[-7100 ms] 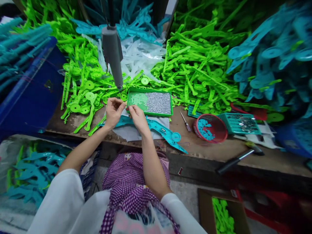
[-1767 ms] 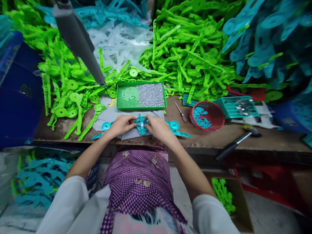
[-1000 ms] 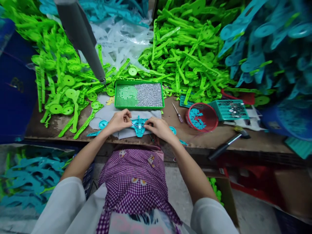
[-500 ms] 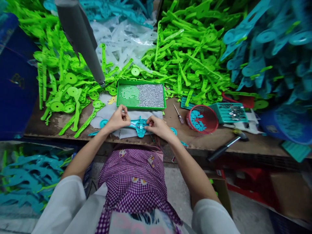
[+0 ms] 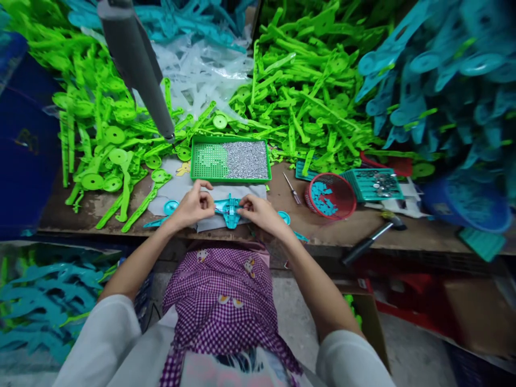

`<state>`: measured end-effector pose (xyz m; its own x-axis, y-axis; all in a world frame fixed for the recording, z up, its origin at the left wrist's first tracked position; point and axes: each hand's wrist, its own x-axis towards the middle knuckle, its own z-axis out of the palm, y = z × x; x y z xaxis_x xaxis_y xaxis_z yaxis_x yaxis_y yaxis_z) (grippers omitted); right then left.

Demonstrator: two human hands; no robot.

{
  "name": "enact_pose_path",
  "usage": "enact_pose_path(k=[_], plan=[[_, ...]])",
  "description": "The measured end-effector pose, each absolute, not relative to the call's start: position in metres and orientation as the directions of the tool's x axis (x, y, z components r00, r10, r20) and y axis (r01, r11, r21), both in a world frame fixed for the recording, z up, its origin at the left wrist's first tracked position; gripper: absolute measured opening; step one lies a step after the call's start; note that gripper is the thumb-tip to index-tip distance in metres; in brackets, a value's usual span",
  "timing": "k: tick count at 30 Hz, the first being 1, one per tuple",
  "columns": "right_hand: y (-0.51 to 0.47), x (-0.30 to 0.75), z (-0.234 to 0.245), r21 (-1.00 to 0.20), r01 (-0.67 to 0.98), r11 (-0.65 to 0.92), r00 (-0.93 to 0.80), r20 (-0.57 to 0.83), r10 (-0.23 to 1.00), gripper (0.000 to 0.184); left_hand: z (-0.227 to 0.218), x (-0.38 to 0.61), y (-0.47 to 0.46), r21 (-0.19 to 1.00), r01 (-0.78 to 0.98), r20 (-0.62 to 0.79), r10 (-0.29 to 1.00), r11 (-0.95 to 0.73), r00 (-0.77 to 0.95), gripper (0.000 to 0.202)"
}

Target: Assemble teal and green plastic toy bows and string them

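A turquoise plastic part (image 5: 231,213) with a wide ribbed middle and a narrower arm lies at the front of the bench, between my two hands. My left hand (image 5: 192,207) is closed at its left arm, thumb and fingers pinched together and partly hiding it. From the right, my right hand (image 5: 258,212) pinches the edge of its middle. A turquoise disc (image 5: 171,207) shows beside my left wrist, and another round end (image 5: 284,217) beside my right one. Grey cloth (image 5: 161,199) lies beneath the work.
Just beyond my hands sits a green tray (image 5: 208,180) of small metal pieces. A grey powered screwdriver (image 5: 139,70) hangs at left. To the right are a screwdriver (image 5: 292,188), a red basket (image 5: 350,201) and a hammer (image 5: 373,239). Heaped green parts (image 5: 314,97) fill the back.
My left hand's fingers have curled in more, and its raised finger has moved slightly. The right hand keeps its pinch. The whole view has shifted a little.
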<state>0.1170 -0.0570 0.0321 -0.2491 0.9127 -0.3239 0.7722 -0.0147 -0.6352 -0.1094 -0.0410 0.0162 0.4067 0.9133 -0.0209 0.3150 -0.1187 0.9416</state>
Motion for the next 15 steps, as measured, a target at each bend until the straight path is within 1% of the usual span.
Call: enact_pose_path(k=[2,4,6,7,8,10,12,13,15], plan=[[-0.059,0.121,0.029,-0.688,0.726,-0.021,-0.245,-0.286,0.926,0.016,0.014,-0.119,-0.055,0.849,0.486,0.051,0.946,-0.209,0.319,0.038],[-0.059,0.124,0.027,-0.695,0.719,-0.016,-0.238,-0.267,0.934,0.016,0.01,-0.13,-0.071,0.738,0.616,0.154,0.958,-0.275,0.243,0.029],[-0.058,0.125,0.025,-0.722,0.692,-0.02,-0.256,-0.271,0.928,0.017,0.006,-0.137,-0.085,0.671,0.675,0.244,0.951,-0.306,0.188,0.021],[-0.058,0.126,0.024,-0.741,0.671,-0.023,-0.269,-0.272,0.924,0.019,0.005,-0.139,-0.091,0.661,0.689,0.272,0.951,-0.297,0.148,0.02],[-0.057,0.127,0.023,-0.757,0.654,-0.024,-0.281,-0.271,0.921,0.02,0.005,-0.14,-0.095,0.667,0.696,0.29,0.953,-0.264,0.084,0.021],[-0.057,0.129,0.022,-0.771,0.637,-0.014,-0.296,-0.261,0.919,0.023,0.012,-0.142,-0.095,0.726,0.67,0.32,0.938,-0.154,-0.132,0.025],[-0.058,0.13,0.021,-0.766,0.643,0.005,-0.3,-0.246,0.922,0.025,0.025,-0.146,-0.087,0.807,0.586,0.335,0.874,-0.073,-0.353,0.031],[-0.058,0.129,0.022,-0.761,0.648,0.019,-0.303,-0.236,0.923,0.025,0.033,-0.148,-0.08,0.84,0.539,0.342,0.835,-0.065,-0.431,0.034],[-0.059,0.128,0.022,-0.745,0.665,0.052,-0.306,-0.208,0.929,0.024,0.05,-0.156,-0.062,0.879,0.467,0.352,0.786,-0.092,-0.508,0.037]])
